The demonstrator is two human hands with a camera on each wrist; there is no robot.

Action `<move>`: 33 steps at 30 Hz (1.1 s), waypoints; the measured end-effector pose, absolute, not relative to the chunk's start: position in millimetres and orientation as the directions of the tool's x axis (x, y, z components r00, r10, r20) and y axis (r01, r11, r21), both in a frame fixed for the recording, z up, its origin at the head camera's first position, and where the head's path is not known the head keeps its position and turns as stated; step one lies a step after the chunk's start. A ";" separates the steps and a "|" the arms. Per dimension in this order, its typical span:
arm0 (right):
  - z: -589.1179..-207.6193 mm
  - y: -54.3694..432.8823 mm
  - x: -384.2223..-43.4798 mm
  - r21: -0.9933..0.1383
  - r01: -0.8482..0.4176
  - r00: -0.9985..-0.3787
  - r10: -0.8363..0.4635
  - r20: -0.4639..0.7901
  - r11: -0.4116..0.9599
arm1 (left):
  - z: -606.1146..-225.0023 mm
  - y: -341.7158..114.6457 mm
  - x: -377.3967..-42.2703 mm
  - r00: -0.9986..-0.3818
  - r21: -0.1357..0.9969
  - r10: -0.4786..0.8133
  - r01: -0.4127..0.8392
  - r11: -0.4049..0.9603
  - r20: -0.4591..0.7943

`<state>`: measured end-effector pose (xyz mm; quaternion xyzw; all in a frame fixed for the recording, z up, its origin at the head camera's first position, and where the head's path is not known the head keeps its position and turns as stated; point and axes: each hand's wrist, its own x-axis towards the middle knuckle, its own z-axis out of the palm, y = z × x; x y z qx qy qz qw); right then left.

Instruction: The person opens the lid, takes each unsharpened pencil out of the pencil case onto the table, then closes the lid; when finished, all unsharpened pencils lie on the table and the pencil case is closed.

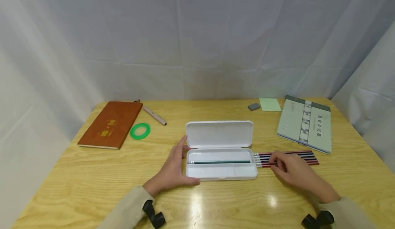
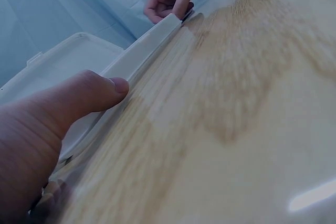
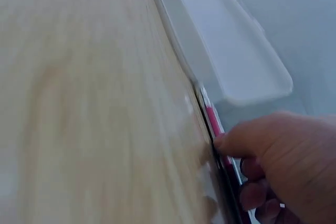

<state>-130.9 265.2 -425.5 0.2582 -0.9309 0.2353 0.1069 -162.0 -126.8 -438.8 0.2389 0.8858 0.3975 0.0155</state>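
A white pencil case [image 1: 222,173] lies with its lid [image 1: 219,134] raised toward the back. Inside it is one dark green pencil [image 1: 220,162], lying lengthwise. My left hand [image 1: 174,165] holds the case's left end, thumb along the front edge and fingers round behind. In the left wrist view that thumb [image 2: 100,90] presses the case's front wall. Right of the case, several striped pencils [image 1: 300,152] lie side by side, metal-banded ends toward it. My right hand [image 1: 293,170] is over them with curled fingers, its thumb and forefinger pinching at a red-and-black pencil [image 3: 214,121].
On the left are a brown notebook [image 1: 111,126], a green tape roll [image 1: 133,133] and a pale pen [image 1: 154,115]. A grey eraser [image 1: 254,107], pale green sticky notes [image 1: 270,105] and a grey-green notebook [image 1: 288,122] lie at the back right. White curtains enclose the wooden table [image 1: 102,184].
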 end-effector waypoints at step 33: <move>-406.0 126.3 -188.0 -0.236 -0.663 -0.745 -0.658 0.112 0.710 | -435.9 -126.3 -161.0 -0.897 0.721 0.427 0.371 0.585 0.116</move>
